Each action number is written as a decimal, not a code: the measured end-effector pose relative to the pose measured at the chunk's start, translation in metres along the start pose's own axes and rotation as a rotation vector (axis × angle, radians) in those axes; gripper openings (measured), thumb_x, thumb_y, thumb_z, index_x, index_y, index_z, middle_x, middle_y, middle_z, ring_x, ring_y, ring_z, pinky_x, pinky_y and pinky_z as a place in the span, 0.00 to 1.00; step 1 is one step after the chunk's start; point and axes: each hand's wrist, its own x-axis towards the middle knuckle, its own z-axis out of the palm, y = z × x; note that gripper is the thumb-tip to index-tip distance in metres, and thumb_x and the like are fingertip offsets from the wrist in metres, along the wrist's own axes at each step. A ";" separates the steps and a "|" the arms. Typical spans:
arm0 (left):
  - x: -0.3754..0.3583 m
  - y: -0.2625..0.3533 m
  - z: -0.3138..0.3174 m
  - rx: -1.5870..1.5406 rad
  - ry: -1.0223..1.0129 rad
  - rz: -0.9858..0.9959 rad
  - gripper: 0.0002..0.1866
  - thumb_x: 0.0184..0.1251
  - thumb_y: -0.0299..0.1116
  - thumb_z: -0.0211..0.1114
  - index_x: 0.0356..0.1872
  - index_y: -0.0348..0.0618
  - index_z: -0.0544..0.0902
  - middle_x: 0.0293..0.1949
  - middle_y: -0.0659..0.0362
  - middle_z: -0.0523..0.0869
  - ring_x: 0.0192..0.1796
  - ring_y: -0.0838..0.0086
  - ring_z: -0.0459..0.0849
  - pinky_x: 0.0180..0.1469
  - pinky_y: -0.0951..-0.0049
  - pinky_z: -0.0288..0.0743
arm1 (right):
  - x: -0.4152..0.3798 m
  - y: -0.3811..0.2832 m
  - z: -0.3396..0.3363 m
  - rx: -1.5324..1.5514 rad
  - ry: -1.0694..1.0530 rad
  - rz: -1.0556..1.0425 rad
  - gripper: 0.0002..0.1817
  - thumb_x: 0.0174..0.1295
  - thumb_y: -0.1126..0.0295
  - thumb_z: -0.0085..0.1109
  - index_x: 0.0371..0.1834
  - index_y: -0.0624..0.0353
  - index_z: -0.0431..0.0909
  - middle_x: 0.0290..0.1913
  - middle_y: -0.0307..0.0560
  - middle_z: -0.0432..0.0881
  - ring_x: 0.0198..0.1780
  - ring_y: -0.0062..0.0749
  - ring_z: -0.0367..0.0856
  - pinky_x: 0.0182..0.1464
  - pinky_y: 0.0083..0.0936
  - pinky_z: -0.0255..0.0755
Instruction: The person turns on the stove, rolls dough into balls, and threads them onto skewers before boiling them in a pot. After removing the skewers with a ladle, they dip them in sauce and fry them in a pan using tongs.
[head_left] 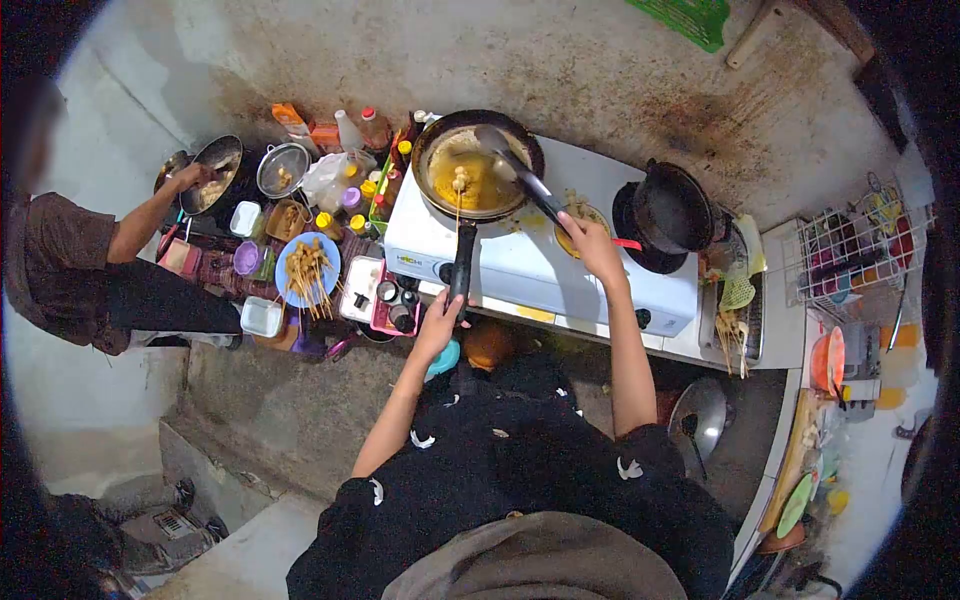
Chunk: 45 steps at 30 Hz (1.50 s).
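My left hand (438, 325) is closed around the black handle (464, 262) of a frying pan (424, 178) on the white gas stove (420, 235). Golden liquid, like oil or egg, lies in the pan. A skewer (459, 187) with small pale balls rests there, its stick pointing toward me over the rim. My right hand (592, 245) grips a black spatula (540, 190), its head over the upper part of the pan. Behind my right hand a yellowish plate (572, 238) on the stove is partly hidden.
A dark pot (677, 205) occupies the right burner. To the left, a blue plate (300, 290) of skewers stands among bottles, tubs and a strainer (283, 170). Another person (75, 260) holds a small pan (213, 178) there. More skewers (732, 330) lie at the stove's right, near a wire rack (850, 250).
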 end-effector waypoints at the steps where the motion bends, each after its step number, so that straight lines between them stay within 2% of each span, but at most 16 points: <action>1: 0.000 -0.001 0.000 -0.011 0.000 -0.005 0.20 0.67 0.39 0.50 0.52 0.34 0.68 0.37 0.56 0.81 0.32 0.78 0.77 0.31 0.78 0.75 | 0.000 0.001 0.000 0.001 0.002 0.003 0.31 0.56 0.39 0.43 0.41 0.56 0.80 0.28 0.59 0.79 0.34 0.49 0.79 0.41 0.33 0.69; 4: 0.003 -0.007 -0.001 -0.019 0.013 -0.014 0.22 0.67 0.40 0.50 0.53 0.32 0.67 0.37 0.56 0.80 0.33 0.78 0.77 0.31 0.78 0.76 | 0.003 0.006 0.001 -0.045 0.001 -0.062 0.31 0.56 0.39 0.42 0.39 0.57 0.80 0.27 0.59 0.79 0.34 0.48 0.79 0.40 0.34 0.69; 6: 0.003 -0.009 -0.002 -0.020 0.029 -0.028 0.23 0.67 0.41 0.51 0.54 0.31 0.66 0.37 0.55 0.80 0.34 0.78 0.77 0.31 0.78 0.76 | 0.009 0.009 0.002 0.076 -0.103 -0.017 0.32 0.56 0.38 0.42 0.38 0.58 0.80 0.27 0.58 0.79 0.34 0.48 0.79 0.40 0.34 0.68; 8: 0.002 -0.007 -0.003 -0.037 -0.010 -0.025 0.25 0.66 0.41 0.51 0.54 0.29 0.64 0.38 0.55 0.80 0.36 0.77 0.77 0.32 0.78 0.76 | 0.008 0.010 0.004 0.011 -0.036 -0.034 0.33 0.55 0.37 0.42 0.39 0.58 0.80 0.27 0.57 0.79 0.34 0.48 0.79 0.40 0.34 0.68; 10: 0.002 -0.009 -0.002 -0.034 0.006 -0.033 0.24 0.66 0.41 0.51 0.55 0.30 0.64 0.38 0.55 0.80 0.36 0.77 0.78 0.32 0.79 0.76 | 0.007 0.012 0.004 -0.052 0.036 -0.053 0.33 0.55 0.37 0.42 0.39 0.58 0.80 0.26 0.56 0.79 0.34 0.48 0.78 0.40 0.34 0.68; 12: 0.003 -0.006 -0.002 -0.032 0.027 -0.040 0.24 0.67 0.41 0.51 0.55 0.30 0.64 0.38 0.55 0.80 0.37 0.77 0.78 0.32 0.79 0.76 | 0.007 0.014 0.004 0.026 -0.090 -0.080 0.33 0.55 0.37 0.42 0.40 0.58 0.79 0.26 0.55 0.78 0.34 0.47 0.78 0.41 0.34 0.67; 19: 0.000 0.001 -0.001 -0.018 -0.010 -0.032 0.23 0.67 0.40 0.50 0.54 0.32 0.65 0.39 0.55 0.80 0.37 0.77 0.78 0.32 0.78 0.76 | 0.001 0.003 -0.005 -0.090 -0.074 -0.016 0.32 0.56 0.37 0.41 0.40 0.56 0.79 0.26 0.55 0.79 0.35 0.48 0.78 0.40 0.34 0.67; 22: 0.002 -0.004 -0.002 -0.024 -0.004 -0.024 0.22 0.67 0.40 0.50 0.54 0.33 0.66 0.38 0.55 0.80 0.37 0.77 0.78 0.32 0.78 0.76 | 0.008 0.009 0.000 0.033 -0.130 -0.031 0.31 0.57 0.39 0.41 0.40 0.56 0.79 0.25 0.53 0.78 0.34 0.46 0.78 0.40 0.33 0.67; 24: 0.002 -0.007 -0.001 -0.039 -0.007 -0.010 0.22 0.67 0.40 0.50 0.54 0.33 0.66 0.38 0.55 0.80 0.36 0.77 0.78 0.32 0.78 0.76 | 0.002 0.004 0.002 -0.042 0.062 -0.088 0.31 0.57 0.39 0.41 0.39 0.58 0.79 0.24 0.52 0.77 0.33 0.43 0.78 0.39 0.32 0.67; 25: 0.002 -0.006 -0.001 -0.043 -0.013 -0.008 0.21 0.67 0.40 0.50 0.53 0.33 0.66 0.38 0.55 0.80 0.36 0.77 0.78 0.32 0.78 0.76 | -0.001 0.001 -0.001 -0.040 0.064 -0.088 0.31 0.57 0.39 0.41 0.39 0.58 0.79 0.24 0.52 0.77 0.33 0.43 0.78 0.39 0.32 0.67; 27: 0.002 -0.003 -0.001 -0.045 -0.020 -0.003 0.21 0.67 0.40 0.49 0.53 0.34 0.67 0.38 0.55 0.80 0.35 0.78 0.77 0.32 0.78 0.76 | -0.002 -0.005 -0.005 -0.001 -0.106 -0.051 0.31 0.57 0.39 0.41 0.38 0.58 0.80 0.23 0.51 0.77 0.32 0.42 0.77 0.39 0.32 0.67; 34: 0.001 -0.004 -0.001 -0.014 0.009 -0.009 0.21 0.67 0.39 0.50 0.52 0.32 0.67 0.37 0.55 0.80 0.34 0.79 0.77 0.31 0.78 0.76 | -0.001 0.000 0.001 -0.113 -0.004 -0.030 0.31 0.57 0.39 0.41 0.37 0.57 0.80 0.23 0.51 0.77 0.32 0.42 0.78 0.39 0.32 0.67; 37: 0.002 -0.004 0.000 -0.039 0.010 -0.010 0.21 0.67 0.39 0.50 0.53 0.31 0.67 0.37 0.55 0.81 0.34 0.79 0.77 0.31 0.79 0.76 | 0.002 0.005 0.003 0.069 -0.112 -0.021 0.32 0.57 0.39 0.41 0.36 0.59 0.80 0.22 0.51 0.77 0.31 0.43 0.78 0.39 0.32 0.67; 40: 0.000 -0.003 0.000 -0.036 0.001 -0.001 0.21 0.67 0.39 0.50 0.53 0.31 0.67 0.37 0.55 0.81 0.34 0.79 0.77 0.31 0.79 0.76 | -0.002 0.003 0.006 -0.012 0.069 -0.073 0.32 0.58 0.39 0.41 0.37 0.60 0.80 0.21 0.52 0.77 0.29 0.43 0.78 0.38 0.33 0.68; 42: 0.001 0.000 0.000 -0.034 -0.013 0.013 0.21 0.67 0.39 0.50 0.53 0.32 0.67 0.37 0.55 0.81 0.34 0.79 0.78 0.31 0.79 0.76 | -0.002 0.001 0.004 0.014 -0.113 -0.050 0.33 0.58 0.39 0.40 0.38 0.61 0.79 0.22 0.52 0.77 0.29 0.42 0.78 0.38 0.33 0.68; 45: 0.000 0.000 0.002 -0.051 0.011 -0.006 0.21 0.67 0.40 0.50 0.53 0.33 0.67 0.37 0.55 0.81 0.35 0.78 0.78 0.31 0.79 0.76 | 0.000 0.001 0.007 0.049 -0.062 0.005 0.33 0.58 0.39 0.40 0.38 0.62 0.79 0.21 0.52 0.77 0.29 0.42 0.78 0.38 0.34 0.67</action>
